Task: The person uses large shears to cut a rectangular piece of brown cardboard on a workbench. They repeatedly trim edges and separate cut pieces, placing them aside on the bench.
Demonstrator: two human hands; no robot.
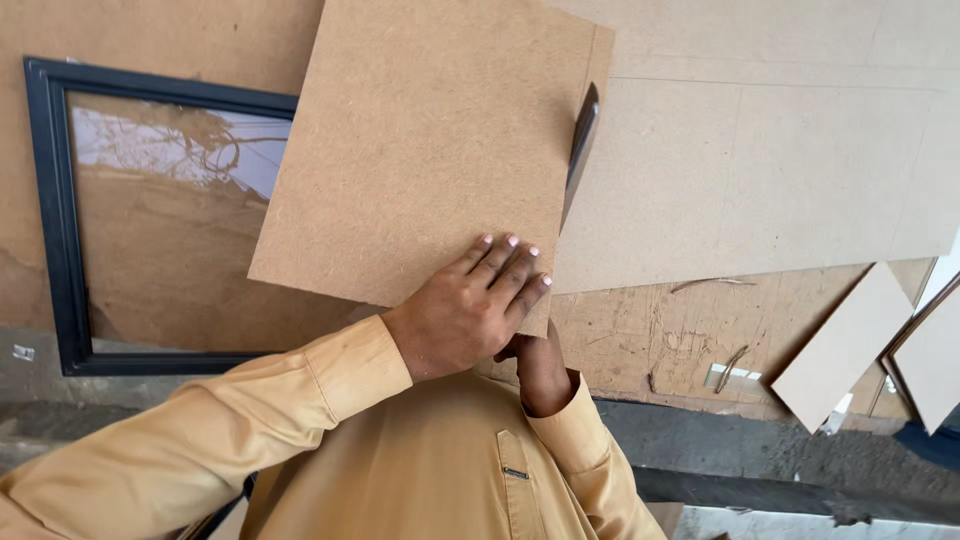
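Left hand (pixel 468 312): fingers flat, pressed together on hardboard panel (pixel 425 150).
Right hand (pixel 543 368): under panel edge, fingers hidden.
Knife (pixel 581 145): along panel's right edge.
Frame (pixel 60 215): left of panel, unbacked.

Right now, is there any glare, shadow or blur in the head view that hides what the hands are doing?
Head view: even daylight, sharp focus on the left hand and brown board; the glass in the black frame mirrors sky and tangled shapes, glare on its upper part; the right hand sits in shade under the board, largely hidden; mild wide-angle stretch at the edges.
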